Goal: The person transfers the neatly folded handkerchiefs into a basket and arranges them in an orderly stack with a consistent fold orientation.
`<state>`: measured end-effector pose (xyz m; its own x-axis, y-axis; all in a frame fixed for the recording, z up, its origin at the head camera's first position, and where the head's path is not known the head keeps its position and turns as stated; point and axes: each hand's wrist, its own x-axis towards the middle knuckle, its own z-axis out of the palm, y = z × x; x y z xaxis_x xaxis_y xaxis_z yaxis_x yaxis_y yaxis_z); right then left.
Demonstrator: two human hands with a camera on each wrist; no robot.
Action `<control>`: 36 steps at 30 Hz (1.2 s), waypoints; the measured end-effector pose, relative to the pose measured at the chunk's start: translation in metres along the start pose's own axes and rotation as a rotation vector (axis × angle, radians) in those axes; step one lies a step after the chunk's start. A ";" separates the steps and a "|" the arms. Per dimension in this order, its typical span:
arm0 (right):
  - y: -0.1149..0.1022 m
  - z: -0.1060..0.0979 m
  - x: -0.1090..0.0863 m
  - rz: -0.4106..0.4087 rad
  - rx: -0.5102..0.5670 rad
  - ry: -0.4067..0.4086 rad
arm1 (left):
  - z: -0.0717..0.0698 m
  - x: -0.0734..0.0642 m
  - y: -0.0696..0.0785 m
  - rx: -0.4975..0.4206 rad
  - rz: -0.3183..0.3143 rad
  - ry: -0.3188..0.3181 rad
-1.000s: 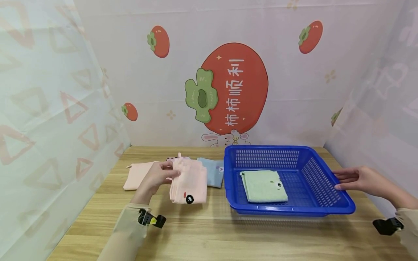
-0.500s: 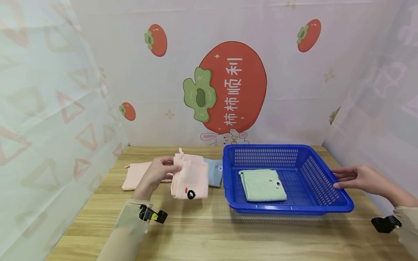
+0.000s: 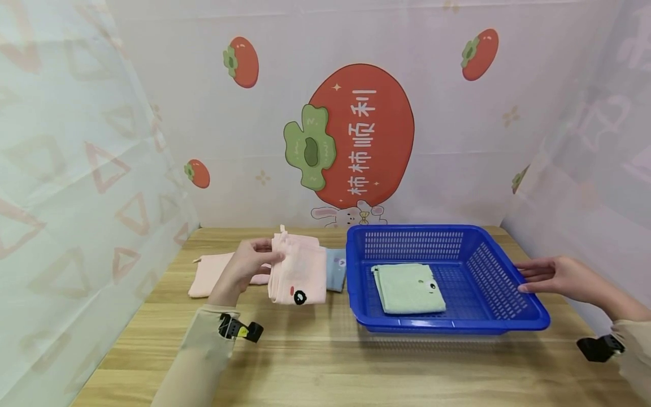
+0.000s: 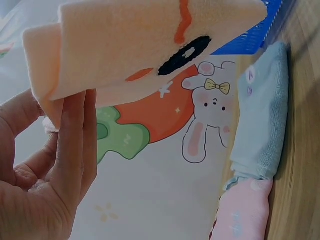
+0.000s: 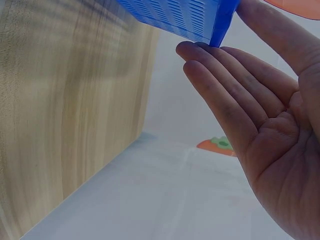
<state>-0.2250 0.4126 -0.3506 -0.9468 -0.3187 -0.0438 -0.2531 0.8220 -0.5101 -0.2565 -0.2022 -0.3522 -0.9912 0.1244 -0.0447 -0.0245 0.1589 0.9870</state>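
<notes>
Orange squiggle (image 4: 182, 21) marks held cloth (image 4: 115, 45), left-wrist only.

On my head feed: pale backdrop (image 3: 447, 181) at 12 o'clock, big red persimmon print (image 3: 389, 135) on it, rabbit print (image 3: 348, 217) at the persimmon's 6. I've got wood tabletop (image 3: 325, 367) at 6, triangle-print sheet (image 3: 66, 226) at 9.

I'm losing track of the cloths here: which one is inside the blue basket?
The pale green folded cloth: it alone lies in the basket. A peach cloth is in the left hand; the rest lie on the table.
</notes>
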 end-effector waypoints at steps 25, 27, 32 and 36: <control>0.001 0.000 0.000 -0.018 0.000 0.018 | 0.011 0.009 0.018 0.021 0.043 -0.007; 0.002 0.001 0.000 -0.011 -0.005 0.017 | 0.012 0.009 0.019 0.022 0.045 -0.009; 0.003 0.001 0.000 -0.005 -0.019 0.025 | 0.014 0.010 0.022 0.016 0.058 -0.017; 0.005 0.001 0.001 -0.001 -0.026 0.021 | 0.017 0.010 0.025 0.008 0.061 -0.017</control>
<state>-0.2272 0.4153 -0.3541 -0.9504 -0.3101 -0.0248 -0.2592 0.8336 -0.4877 -0.2651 -0.1805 -0.3304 -0.9885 0.1510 0.0124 0.0365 0.1579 0.9868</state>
